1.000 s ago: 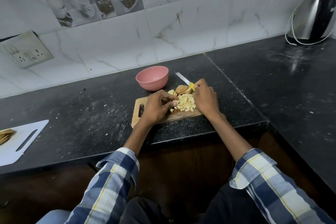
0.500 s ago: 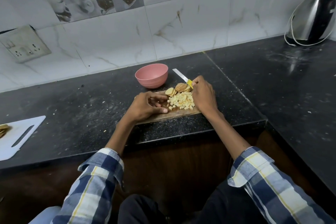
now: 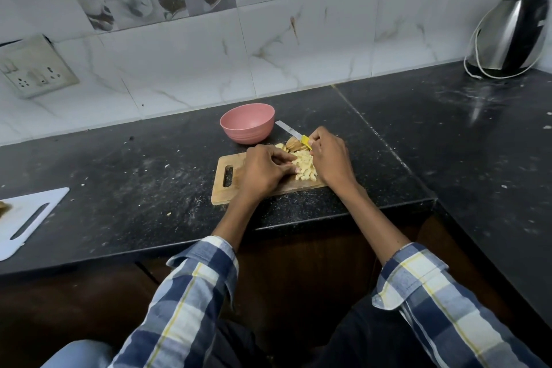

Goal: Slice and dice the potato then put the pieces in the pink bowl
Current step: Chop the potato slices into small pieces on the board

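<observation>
A wooden cutting board lies on the black counter with a heap of diced potato on it. Several potato slices sit at the board's far edge. My left hand rests on the board, its fingers pressed against the left side of the heap. Against the right side is my right hand, which grips a knife by its yellow handle, blade pointing away toward the wall. The pink bowl stands just behind the board; its visible inside holds nothing.
A white cutting board with some scraps lies at the left edge of the black counter. A steel kettle with a white cord stands at the back right. A wall socket is on the tiles.
My left hand has moved right across the board until its fingers meet the diced heap. My right hand and the knife have stayed put.
</observation>
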